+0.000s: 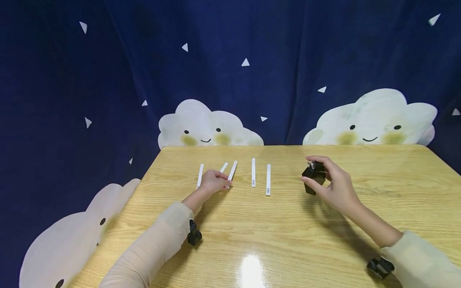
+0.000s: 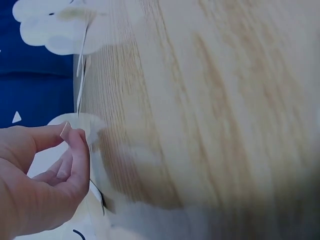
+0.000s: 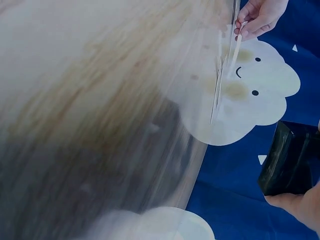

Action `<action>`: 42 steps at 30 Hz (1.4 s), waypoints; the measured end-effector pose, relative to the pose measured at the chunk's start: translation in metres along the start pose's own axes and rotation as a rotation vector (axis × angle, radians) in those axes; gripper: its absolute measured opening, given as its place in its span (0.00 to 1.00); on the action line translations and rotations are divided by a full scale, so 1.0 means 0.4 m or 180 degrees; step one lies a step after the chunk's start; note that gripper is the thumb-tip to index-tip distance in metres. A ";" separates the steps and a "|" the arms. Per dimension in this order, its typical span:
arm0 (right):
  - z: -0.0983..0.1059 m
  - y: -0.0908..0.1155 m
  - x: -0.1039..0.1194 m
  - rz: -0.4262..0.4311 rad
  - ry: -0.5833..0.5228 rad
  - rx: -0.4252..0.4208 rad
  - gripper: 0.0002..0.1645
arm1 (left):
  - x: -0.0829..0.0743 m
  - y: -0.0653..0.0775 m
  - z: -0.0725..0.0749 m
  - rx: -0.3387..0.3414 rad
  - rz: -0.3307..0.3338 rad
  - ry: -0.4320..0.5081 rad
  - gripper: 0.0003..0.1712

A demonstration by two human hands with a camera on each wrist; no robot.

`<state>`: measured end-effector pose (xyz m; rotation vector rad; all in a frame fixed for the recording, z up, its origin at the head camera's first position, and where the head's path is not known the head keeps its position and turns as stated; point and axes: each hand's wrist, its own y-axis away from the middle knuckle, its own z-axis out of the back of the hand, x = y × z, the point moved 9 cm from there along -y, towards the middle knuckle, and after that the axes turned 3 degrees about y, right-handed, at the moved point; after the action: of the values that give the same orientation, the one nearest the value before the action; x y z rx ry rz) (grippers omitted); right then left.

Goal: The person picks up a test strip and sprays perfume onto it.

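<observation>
My left hand (image 1: 213, 182) pinches the lower end of a white paper test strip (image 1: 233, 169) between thumb and fingers; the strip slants upward. In the left wrist view, the end of that strip (image 2: 65, 130) shows at the fingertips. Beside this hand lie two more strips, one at the far left (image 1: 200, 175) and one partly hidden behind the fingers (image 1: 224, 167). My right hand (image 1: 337, 187) grips a black, perfume-like bottle (image 1: 313, 175) with a shiny neck. In the right wrist view, the dark glossy bottle (image 3: 292, 160) is held above the table by fingers and thumb.
Two white strips with small dark print, a left one (image 1: 253, 172) and a right one (image 1: 268, 180), lie between the hands on the wooden table (image 1: 252, 228). Behind the table's far edge hangs a dark blue curtain (image 1: 223, 84) with clouds and triangles.
</observation>
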<state>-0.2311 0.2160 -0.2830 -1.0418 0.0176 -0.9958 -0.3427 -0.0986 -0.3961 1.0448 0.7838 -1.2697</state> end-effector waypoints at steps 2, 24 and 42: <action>0.000 0.000 0.000 0.0005 0.0009 -0.0004 0.36 | -0.001 0.002 0.002 -0.0014 0.0000 -0.0084 0.10; 0.000 0.007 0.002 -0.0060 -0.0078 0.0070 0.36 | -0.030 0.009 0.007 -0.0109 -0.0477 -0.0673 0.09; 0.027 0.035 -0.031 -0.0195 -0.0057 0.0018 0.38 | -0.077 -0.004 -0.127 0.0125 -0.0595 -0.0472 0.18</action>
<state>-0.2243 0.2341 -0.2925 -1.0514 -0.0320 -1.0413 -0.3450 -0.0400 -0.3864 0.9126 0.7584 -1.5092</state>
